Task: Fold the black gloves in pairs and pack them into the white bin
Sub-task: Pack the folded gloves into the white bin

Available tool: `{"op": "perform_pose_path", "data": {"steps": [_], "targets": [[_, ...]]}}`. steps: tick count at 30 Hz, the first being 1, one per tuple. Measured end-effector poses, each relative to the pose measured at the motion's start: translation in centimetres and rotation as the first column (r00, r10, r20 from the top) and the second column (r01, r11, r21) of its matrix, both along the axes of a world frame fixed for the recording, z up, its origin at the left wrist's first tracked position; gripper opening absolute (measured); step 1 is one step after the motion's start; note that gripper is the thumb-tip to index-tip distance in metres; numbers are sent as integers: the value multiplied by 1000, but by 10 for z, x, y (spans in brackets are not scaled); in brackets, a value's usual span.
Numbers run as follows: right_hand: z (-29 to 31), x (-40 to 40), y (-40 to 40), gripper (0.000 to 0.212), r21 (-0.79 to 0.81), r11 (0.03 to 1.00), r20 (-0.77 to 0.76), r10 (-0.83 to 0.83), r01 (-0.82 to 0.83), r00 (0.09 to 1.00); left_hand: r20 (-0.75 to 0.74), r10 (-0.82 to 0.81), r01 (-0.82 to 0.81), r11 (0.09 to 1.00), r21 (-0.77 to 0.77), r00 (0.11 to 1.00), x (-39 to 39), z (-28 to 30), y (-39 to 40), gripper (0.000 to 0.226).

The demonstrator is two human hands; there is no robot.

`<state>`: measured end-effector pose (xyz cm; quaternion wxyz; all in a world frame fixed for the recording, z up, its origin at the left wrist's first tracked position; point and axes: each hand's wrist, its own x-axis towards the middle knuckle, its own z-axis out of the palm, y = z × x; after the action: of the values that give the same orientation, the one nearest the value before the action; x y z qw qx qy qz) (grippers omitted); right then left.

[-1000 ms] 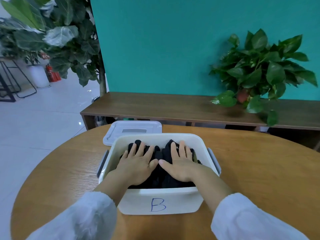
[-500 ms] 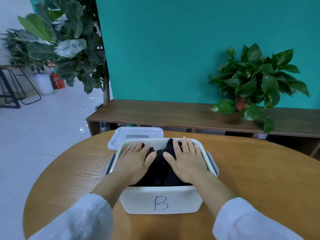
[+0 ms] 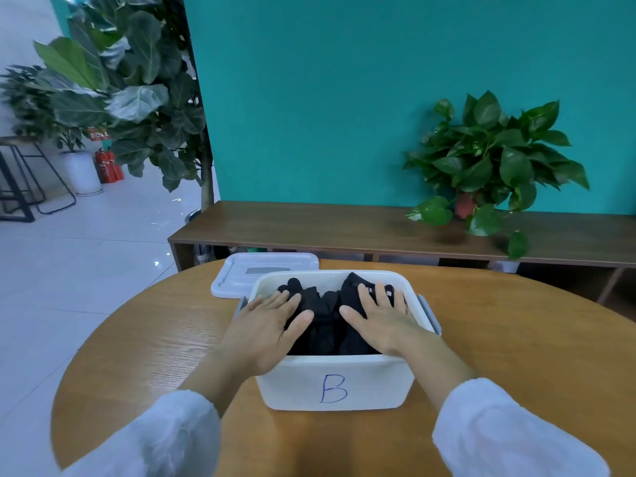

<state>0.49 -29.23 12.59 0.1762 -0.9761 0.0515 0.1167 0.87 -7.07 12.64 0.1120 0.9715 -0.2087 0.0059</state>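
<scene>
A white bin (image 3: pixel 334 383) marked with a blue letter B stands on the round wooden table (image 3: pixel 516 339) in front of me. Black gloves (image 3: pixel 325 315) fill it up to the rim. My left hand (image 3: pixel 266 323) lies flat over the left half of the pile, fingers straight and spread. My right hand (image 3: pixel 382 316) lies flat over the right half in the same way. Both palms press down on the gloves, and much of the pile is hidden under them.
The bin's white lid (image 3: pixel 265 271) lies flat on the table just behind the bin's left corner. Behind the table runs a low wooden bench (image 3: pixel 344 228) with a potted plant (image 3: pixel 488 166) against a teal wall. A large leafy plant (image 3: pixel 137 98) stands at the left.
Both hands have slid slightly outward and back over the gloves, staying flat. The camera has tilted up, so the bin sits lower in view.
</scene>
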Motion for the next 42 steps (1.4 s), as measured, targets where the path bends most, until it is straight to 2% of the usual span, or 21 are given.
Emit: {"op": "perform_pose_path", "data": {"steps": [2,4,14,23,26,27,29,30,33,38,42], "targets": [[1,-3,-15,73,-8,1000,-7,-22,22,1000,2,-21,21,1000,20,1000,0,1,-17,77],[2,-7,-33,73,-17,999,-13,-44,44,999,15,-46,45,998,33,999,-2,4,-37,68],[4,-27,-124,73,-49,985,-31,-165,163,986,14,-198,197,978,75,980,6,2,-131,60],[2,-32,-157,73,-132,973,6,-188,187,982,22,-227,223,967,121,974,9,4,-168,61],[2,-32,-157,73,-207,962,78,-165,178,983,32,-216,212,972,103,976,8,4,-168,64],[4,-33,-156,78,-231,958,85,-153,169,985,41,-214,210,974,87,976,7,5,-167,65],[6,-35,-155,106,-262,956,104,-111,135,988,51,-208,205,977,50,977,6,6,-164,66],[8,-35,-155,108,-258,956,114,-113,139,987,54,-208,207,978,35,977,6,6,-160,66],[15,-39,-147,77,-258,952,151,-125,162,981,70,-205,204,979,19,976,7,7,-141,68],[39,-31,-106,72,-286,951,164,-71,116,984,76,-91,91,996,-7,993,15,17,-77,70],[50,-6,-54,74,-336,941,196,36,32,980,63,43,-42,999,-24,997,20,26,-15,69]]}}
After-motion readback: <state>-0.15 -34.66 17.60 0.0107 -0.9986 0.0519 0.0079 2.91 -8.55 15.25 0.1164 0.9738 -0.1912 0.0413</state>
